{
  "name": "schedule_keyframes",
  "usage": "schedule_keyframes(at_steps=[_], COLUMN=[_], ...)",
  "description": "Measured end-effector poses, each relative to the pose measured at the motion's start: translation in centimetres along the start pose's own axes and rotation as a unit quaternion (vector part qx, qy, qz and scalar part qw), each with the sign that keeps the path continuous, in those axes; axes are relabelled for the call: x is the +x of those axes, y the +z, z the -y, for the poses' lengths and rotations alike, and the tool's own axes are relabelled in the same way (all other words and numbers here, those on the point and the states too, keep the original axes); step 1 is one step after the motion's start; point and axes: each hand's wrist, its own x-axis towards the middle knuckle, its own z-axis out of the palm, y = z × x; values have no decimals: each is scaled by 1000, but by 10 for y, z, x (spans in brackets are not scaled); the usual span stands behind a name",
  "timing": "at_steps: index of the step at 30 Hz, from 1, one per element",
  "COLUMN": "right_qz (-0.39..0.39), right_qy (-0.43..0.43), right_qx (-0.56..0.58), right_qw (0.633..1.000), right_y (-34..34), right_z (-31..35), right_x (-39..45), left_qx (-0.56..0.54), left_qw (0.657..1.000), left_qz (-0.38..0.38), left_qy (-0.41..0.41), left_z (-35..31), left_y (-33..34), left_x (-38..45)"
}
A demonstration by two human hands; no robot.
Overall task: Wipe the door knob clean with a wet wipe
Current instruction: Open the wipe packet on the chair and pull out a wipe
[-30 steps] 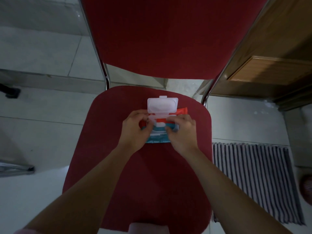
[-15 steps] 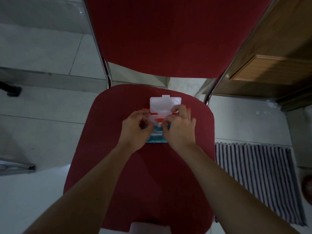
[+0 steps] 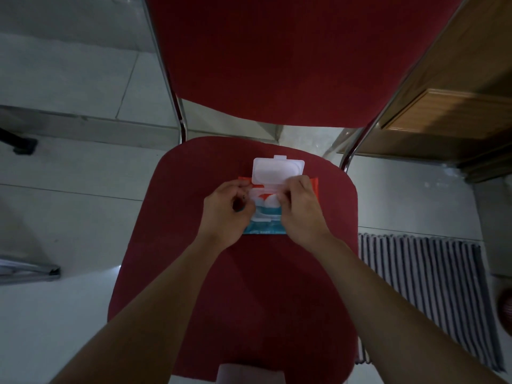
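Observation:
A red, white and teal wet wipe pack [image 3: 266, 227] lies flat on the seat of a red chair [image 3: 249, 300]. Its white plastic flip lid [image 3: 278, 170] stands open toward the chair back. My left hand [image 3: 225, 210] presses on the pack's left side, fingers curled. My right hand [image 3: 300, 209] rests on the right side, with its fingertips pinched at the pack's opening just under the lid. Whether a wipe is between those fingertips I cannot tell. The door knob is not in view.
The chair's red backrest [image 3: 291, 59] rises behind the seat on chrome tubes. A wooden door [image 3: 454, 79] stands at the right. A striped mat [image 3: 432, 295] lies on the pale tiled floor [image 3: 63, 189] to the right of the chair.
My right hand has shifted from the pack's front right up to the opening under the lid and now pinches there. My left hand has stayed on the pack.

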Motion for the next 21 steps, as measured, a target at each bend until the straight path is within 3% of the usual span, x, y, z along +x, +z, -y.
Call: schedule_keyframes(at_steps=[10, 21], right_qz=[11, -11], right_qy=[16, 223], right_qx=[52, 302], right_qw=[998, 927], right_y=[-1, -7], right_z=[0, 1], right_x=[2, 16], left_qx=[9, 36], left_qw=[1000, 999], left_qz=[2, 1], left_qy=[-4, -3], left_z=[-2, -4], left_y=[-1, 1], left_x=[1, 2])
